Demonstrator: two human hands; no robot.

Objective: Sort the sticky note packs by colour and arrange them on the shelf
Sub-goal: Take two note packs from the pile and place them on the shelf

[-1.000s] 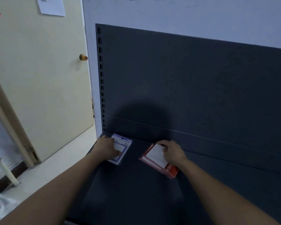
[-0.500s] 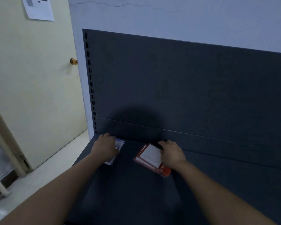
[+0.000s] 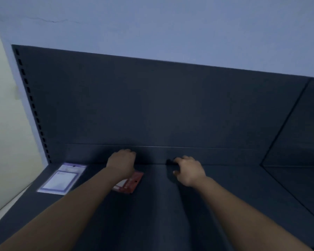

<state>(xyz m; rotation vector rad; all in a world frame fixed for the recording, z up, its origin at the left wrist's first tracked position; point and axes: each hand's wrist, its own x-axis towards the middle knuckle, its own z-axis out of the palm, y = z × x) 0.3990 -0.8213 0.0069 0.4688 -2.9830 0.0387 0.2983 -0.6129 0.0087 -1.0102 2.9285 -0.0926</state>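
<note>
Now that you've let go, the purple pack [image 3: 62,178] lies by the back panel's [image 3: 152,105] left end and the red pack [image 3: 130,184] lies in front of it under your left wrist, your right hand [image 3: 188,171] loose and empty, your left hand [image 3: 121,161] curled so I cannot tell its grip: two colour spots look started

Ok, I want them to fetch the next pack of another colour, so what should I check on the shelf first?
1. Purple pack lies flat at the left end of the shelf: ok.
2. Red pack lies flat, apart from the purple pack: ok.
3. Red pack fully in view for a colour check: not ok, the left arm crosses over part of it.
4. Left hand empty: cannot tell, its fingers are hidden behind the knuckles.
5. Right hand empty: ok, fingers loosely curled, nothing seen in them.
6. Bare shelf to the right of the red pack for another colour: ok.
</note>
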